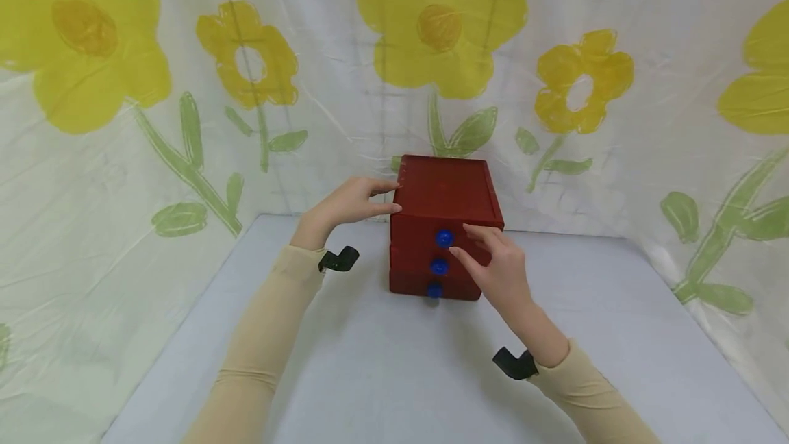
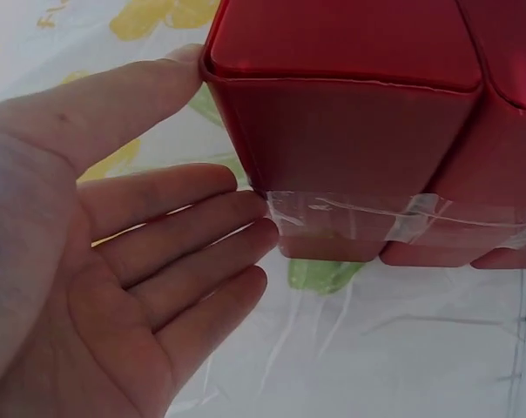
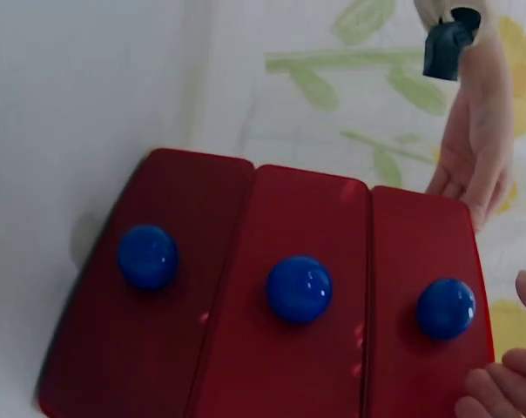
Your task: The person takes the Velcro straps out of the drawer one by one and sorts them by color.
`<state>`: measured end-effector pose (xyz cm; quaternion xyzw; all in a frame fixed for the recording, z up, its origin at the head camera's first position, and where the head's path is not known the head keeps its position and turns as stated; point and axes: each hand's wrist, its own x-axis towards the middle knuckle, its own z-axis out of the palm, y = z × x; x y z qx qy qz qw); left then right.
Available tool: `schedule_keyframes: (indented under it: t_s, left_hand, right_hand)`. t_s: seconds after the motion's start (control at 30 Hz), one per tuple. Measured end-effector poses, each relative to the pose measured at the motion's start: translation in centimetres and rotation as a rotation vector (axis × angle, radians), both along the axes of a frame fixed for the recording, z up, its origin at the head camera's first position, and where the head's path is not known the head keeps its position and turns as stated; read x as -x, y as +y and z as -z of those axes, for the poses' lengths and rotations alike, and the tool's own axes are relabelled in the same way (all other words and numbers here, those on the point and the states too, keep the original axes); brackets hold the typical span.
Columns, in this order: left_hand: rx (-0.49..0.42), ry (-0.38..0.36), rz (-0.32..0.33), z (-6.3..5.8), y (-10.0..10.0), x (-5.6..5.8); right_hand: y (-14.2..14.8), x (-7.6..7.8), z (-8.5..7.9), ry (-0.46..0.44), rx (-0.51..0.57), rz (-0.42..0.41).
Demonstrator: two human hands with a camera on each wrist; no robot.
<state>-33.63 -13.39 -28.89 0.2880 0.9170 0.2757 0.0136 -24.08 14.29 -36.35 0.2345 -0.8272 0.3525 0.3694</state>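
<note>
A red three-drawer box (image 1: 446, 187) stands near the back of the table, its front showing a top blue knob (image 1: 444, 238), a middle knob (image 1: 439, 266) and a bottom knob (image 1: 434, 290). My left hand (image 1: 351, 203) is at the box's upper left edge. In the left wrist view, its thumb tip meets the top corner and its straight fingers reach the side. Close in front of the top drawer is my right hand (image 1: 502, 269), thumb and fingers spread apart beside the top knob. The right wrist view shows only its fingertips (image 3: 511, 383) at the edge.
Behind the white table (image 1: 382, 368) hangs a white curtain (image 1: 333, 122) painted with yellow flowers. Clear tape (image 2: 333, 213) runs across the lower side of the box. Each wrist carries a black mount, the left mount (image 1: 339, 259) and the right mount (image 1: 516, 364).
</note>
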Motion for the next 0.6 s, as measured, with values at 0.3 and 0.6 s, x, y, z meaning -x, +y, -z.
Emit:
schedule_keyframes:
  t_s: [0.3, 0.6]
  left_hand:
    - [-0.075, -0.085, -0.025, -0.1, 0.1, 0.3]
    - [-0.124, -0.171, -0.055, -0.3, 0.2, 0.3]
  right_hand:
    - [-1.1, 0.3, 0.7, -0.083, 0.038, -0.013]
    - [-1.9, 0.8, 1.0, -0.142, 0.054, 0.032]
